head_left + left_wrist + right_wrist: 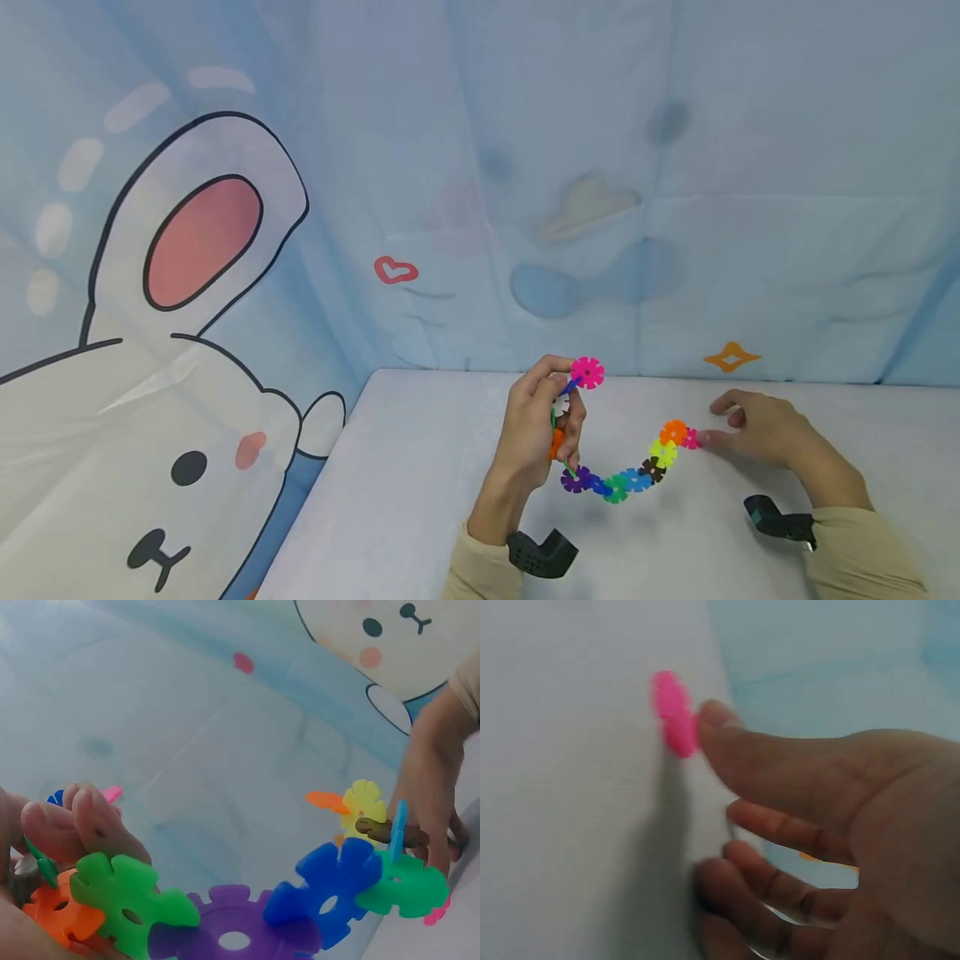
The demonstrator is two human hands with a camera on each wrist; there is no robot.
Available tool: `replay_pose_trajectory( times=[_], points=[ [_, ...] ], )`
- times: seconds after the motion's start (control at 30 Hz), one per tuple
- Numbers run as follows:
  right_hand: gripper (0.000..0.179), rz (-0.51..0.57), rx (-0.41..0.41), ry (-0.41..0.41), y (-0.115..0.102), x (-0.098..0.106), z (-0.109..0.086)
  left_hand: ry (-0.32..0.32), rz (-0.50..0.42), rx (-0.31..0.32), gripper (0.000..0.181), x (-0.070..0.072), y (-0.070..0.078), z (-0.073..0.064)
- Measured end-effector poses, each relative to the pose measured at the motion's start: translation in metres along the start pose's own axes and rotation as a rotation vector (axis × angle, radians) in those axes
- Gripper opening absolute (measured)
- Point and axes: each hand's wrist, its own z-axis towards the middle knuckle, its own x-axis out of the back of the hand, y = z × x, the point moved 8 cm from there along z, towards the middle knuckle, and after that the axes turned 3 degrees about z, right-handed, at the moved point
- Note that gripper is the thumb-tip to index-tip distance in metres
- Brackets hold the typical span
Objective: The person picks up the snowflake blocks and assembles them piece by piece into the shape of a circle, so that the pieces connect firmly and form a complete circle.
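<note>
My left hand (536, 425) grips one end of a chain of colourful plastic snowflake discs slotted together. At its top a pink disc (588, 372) sticks out past the fingertips, and an orange disc (66, 907) lies within the curled fingers. From below this hand the chain hangs in a curve through a purple disc (577, 480), a blue disc (337, 881) and several others, rising to a second pink disc (673, 712) at the far right end. My right hand (765, 429) is beside that end, thumb tip right at the pink disc's edge, other fingers loosely bent and apart from it.
A white-covered table (420, 475) lies under both hands. Behind it hangs a light blue curtain (465, 167) with a cartoon rabbit (247, 383) on the left. Black wrist cameras (542, 554) are strapped at both sleeves.
</note>
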Motion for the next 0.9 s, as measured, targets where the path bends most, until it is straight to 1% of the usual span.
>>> replay_pose_trajectory(
  times=[0.03, 0.07, 0.2, 0.33, 0.43, 0.6, 0.7, 0.77, 0.8, 0.9],
  points=[
    [0.056, -0.002, -0.007, -0.041, 0.004, -0.008, 0.003, 0.000, 0.000, 0.001, 0.027, 0.000, 0.000, 0.000],
    [0.055, 0.000, -0.005, -0.063, 0.005, -0.014, 0.004, -0.003, 0.000, 0.000, 0.027, 0.000, 0.000, -0.001],
    [0.043, 0.012, 0.023, -0.071, 0.000, -0.023, 0.006, -0.017, -0.008, -0.008, 0.025, -0.002, 0.001, -0.001],
    [0.030, 0.039, 0.056, -0.082, -0.012, -0.025, 0.005, -0.049, -0.003, -0.018, 0.023, -0.006, 0.001, 0.000],
    [0.024, 0.060, 0.070, -0.088, -0.015, -0.026, 0.004, -0.063, 0.017, -0.025, 0.025, -0.008, 0.001, 0.000],
    [0.017, 0.105, 0.100, -0.084, -0.012, -0.025, 0.006, -0.057, 0.032, -0.030, 0.028, -0.008, 0.001, -0.001],
    [0.017, 0.158, 0.102, -0.087, -0.012, -0.022, 0.007, -0.053, 0.022, -0.021, 0.027, -0.008, 0.000, -0.001],
    [0.021, 0.204, 0.106, -0.058, -0.015, -0.018, 0.005, -0.048, 0.014, -0.015, 0.025, -0.008, -0.001, -0.001],
    [0.024, 0.225, 0.114, -0.026, -0.018, -0.013, 0.004, -0.045, 0.007, -0.014, 0.024, -0.008, 0.000, -0.001],
    [0.032, 0.298, 0.153, 0.109, -0.029, 0.009, -0.003, -0.029, -0.018, -0.010, 0.021, -0.007, 0.000, 0.000]
  ],
)
